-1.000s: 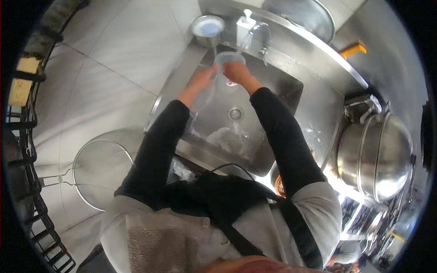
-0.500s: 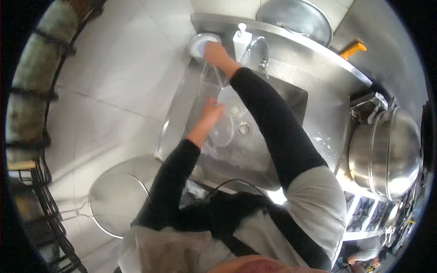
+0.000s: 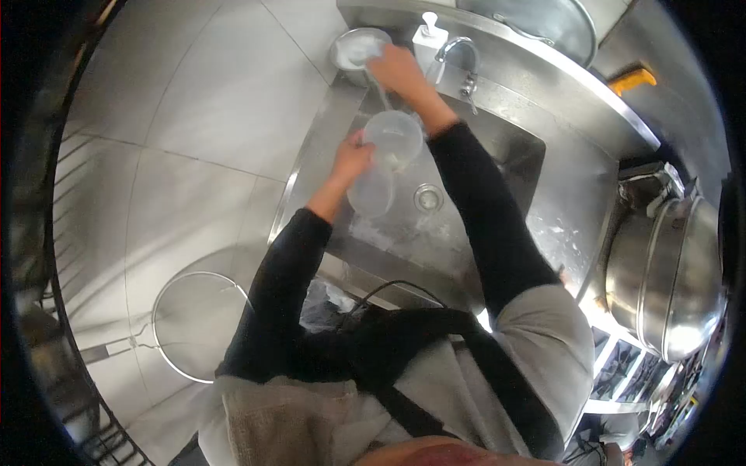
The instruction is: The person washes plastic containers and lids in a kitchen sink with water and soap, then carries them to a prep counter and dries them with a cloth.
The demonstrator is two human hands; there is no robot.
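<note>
My left hand grips a translucent round plastic container by its edge, over the steel sink. Another translucent round piece shows just below it in the basin. At the sink's back left corner, my right hand reaches to the rim of a metal bowl with whitish suds in it. Its fingers are curled and point down; I cannot tell what they hold. White streaks of foam lie on the sink floor near the drain.
A white pump bottle and a curved faucet stand behind the sink. A large round lid leans at the back, near an orange handle. Large steel bowls are at right; a round strainer is at left.
My left hand has moved up and away from me, raising the container in the basin. My right hand has drawn from inside the bowl to its near right rim. The view has shifted slightly.
</note>
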